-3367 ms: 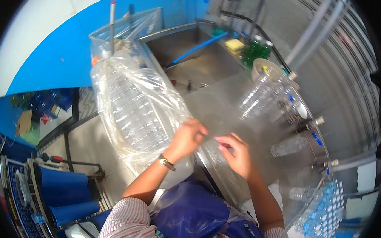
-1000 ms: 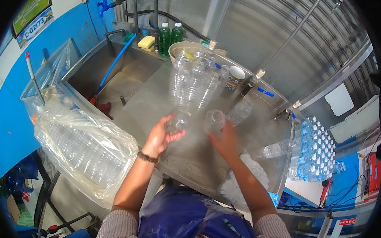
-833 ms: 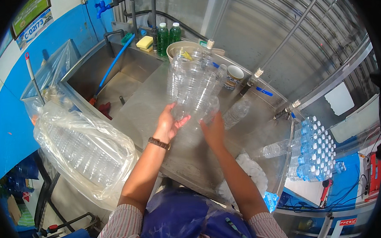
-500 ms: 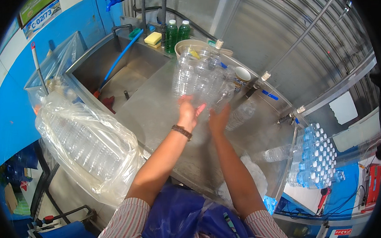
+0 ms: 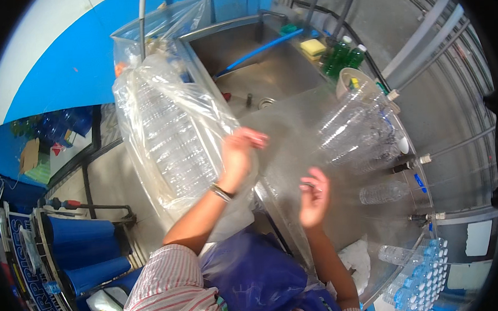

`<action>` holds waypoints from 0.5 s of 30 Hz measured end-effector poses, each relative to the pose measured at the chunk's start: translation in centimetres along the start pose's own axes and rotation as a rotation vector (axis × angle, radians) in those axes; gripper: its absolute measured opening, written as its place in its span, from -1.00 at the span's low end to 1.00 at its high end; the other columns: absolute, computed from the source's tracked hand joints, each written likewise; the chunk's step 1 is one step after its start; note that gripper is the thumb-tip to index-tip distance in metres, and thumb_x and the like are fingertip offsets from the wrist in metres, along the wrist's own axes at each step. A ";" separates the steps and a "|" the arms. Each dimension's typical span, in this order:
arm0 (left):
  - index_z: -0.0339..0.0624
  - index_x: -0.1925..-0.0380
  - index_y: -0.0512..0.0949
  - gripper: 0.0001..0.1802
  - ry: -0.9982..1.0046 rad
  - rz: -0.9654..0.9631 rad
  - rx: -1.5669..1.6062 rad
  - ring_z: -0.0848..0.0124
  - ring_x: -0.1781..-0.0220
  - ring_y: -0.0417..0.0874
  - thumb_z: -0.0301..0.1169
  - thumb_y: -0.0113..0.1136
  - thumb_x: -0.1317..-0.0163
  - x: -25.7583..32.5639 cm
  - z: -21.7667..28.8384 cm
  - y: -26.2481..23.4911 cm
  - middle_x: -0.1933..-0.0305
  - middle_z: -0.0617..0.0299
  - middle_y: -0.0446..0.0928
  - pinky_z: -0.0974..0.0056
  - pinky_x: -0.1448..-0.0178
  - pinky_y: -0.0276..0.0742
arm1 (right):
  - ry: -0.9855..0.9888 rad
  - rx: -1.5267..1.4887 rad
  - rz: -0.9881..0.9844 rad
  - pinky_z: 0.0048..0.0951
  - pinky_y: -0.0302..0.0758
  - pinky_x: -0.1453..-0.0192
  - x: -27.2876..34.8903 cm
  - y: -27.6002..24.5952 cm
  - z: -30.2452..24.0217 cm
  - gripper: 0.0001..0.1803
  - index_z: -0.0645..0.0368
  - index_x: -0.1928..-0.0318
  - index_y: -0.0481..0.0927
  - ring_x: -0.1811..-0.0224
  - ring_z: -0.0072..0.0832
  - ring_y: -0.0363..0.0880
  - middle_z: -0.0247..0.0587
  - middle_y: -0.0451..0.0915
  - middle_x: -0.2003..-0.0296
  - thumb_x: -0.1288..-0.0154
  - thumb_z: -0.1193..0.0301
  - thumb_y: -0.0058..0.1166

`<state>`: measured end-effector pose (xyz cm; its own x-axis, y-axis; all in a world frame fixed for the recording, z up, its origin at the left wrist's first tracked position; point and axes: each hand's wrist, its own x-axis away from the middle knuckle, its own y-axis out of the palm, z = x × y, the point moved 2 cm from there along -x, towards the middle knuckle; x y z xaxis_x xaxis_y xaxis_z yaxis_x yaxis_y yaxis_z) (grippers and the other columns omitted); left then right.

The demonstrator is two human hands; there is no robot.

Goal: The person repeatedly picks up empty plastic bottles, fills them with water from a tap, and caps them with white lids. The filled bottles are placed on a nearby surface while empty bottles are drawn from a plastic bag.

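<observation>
My left hand (image 5: pixel 239 155) rests against the side of a big clear plastic bag (image 5: pixel 169 131) stuffed with empty clear bottles, at the left edge of a steel counter (image 5: pixel 293 130). Its fingers are spread and hold nothing. My right hand (image 5: pixel 314 196) hovers over the counter's near edge, fingers loosely curled, empty as far as I can see. A pile of empty clear bottles (image 5: pixel 356 128) lies on the counter to the right of both hands. A bracelet sits on my left wrist.
A steel sink (image 5: pixel 255 65) with a blue hose, a yellow sponge (image 5: pixel 312 47) and green bottles (image 5: pixel 342 52) is at the back. Filled, capped water bottles (image 5: pixel 429 270) stand at lower right. Blue drums (image 5: pixel 79 249) stand on the floor at left.
Both hands drew back from the bottle pile on the counter. My left hand swung left onto the big bag; my view turned left toward it.
</observation>
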<state>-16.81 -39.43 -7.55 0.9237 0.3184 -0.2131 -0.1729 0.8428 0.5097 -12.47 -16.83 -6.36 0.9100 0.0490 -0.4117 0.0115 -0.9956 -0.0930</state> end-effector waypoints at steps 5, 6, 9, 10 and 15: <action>-0.28 0.42 0.60 -0.87 -0.279 0.274 -1.300 0.26 0.43 0.66 -0.46 0.12 -0.15 0.9 -2.9 -21.5 0.52 0.02 0.60 0.16 0.24 0.57 | -0.132 0.001 -0.756 -0.27 0.55 0.08 -0.8 13.6 -2.5 -0.76 0.22 0.10 0.64 0.16 -0.09 0.61 0.01 0.60 0.15 -0.23 0.64 0.04; -0.27 0.37 0.63 -0.82 -0.390 0.056 -1.533 0.21 0.41 0.69 -0.39 0.17 -0.11 2.8 -5.2 -23.9 0.53 -0.01 0.60 0.11 0.21 0.58 | -0.135 -0.041 -0.872 -0.23 0.56 0.10 -0.8 16.4 -1.5 -0.79 0.22 0.13 0.64 0.14 -0.06 0.62 0.04 0.61 0.15 -0.24 0.62 0.04; 0.05 0.01 0.67 -0.45 -0.763 -0.489 -1.138 0.00 -0.21 0.54 -0.09 0.37 0.09 11.7 -11.1 -27.4 -0.20 -0.09 0.49 -0.01 -0.18 0.51 | -0.093 0.247 -1.188 -0.21 0.55 0.06 0.3 23.0 4.0 -0.77 0.19 0.11 0.66 0.11 -0.03 0.61 -0.01 0.64 0.11 -0.25 0.57 0.03; 0.10 -0.04 0.65 -0.40 -0.896 -0.476 -1.155 -0.05 -0.36 0.40 -0.09 0.39 0.11 13.8 -12.4 -27.5 -0.40 -0.09 0.33 -0.07 -0.28 0.44 | -0.130 0.502 -1.415 -0.17 0.55 0.03 1.4 24.0 6.1 -0.73 0.17 0.08 0.67 0.07 -0.02 0.61 -0.01 0.65 0.08 -0.22 0.53 0.05; 0.14 -0.10 0.62 -0.28 -0.923 -0.625 -1.494 -0.30 -0.47 0.11 0.11 0.45 0.12 18.2 -9.0 -25.1 -0.52 -0.08 0.09 -0.27 -0.35 0.27 | 0.133 0.933 -2.209 -0.08 0.48 -0.23 6.3 19.9 12.4 -0.47 0.03 -0.18 0.57 -0.19 -0.06 0.54 -0.03 0.58 -0.15 -0.13 0.40 0.08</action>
<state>1.28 -50.91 -31.74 0.7457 -0.0238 0.6659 0.5749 0.5281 -0.6250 -11.66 -35.37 -22.00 -0.1671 0.5044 0.8471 0.5184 0.7758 -0.3597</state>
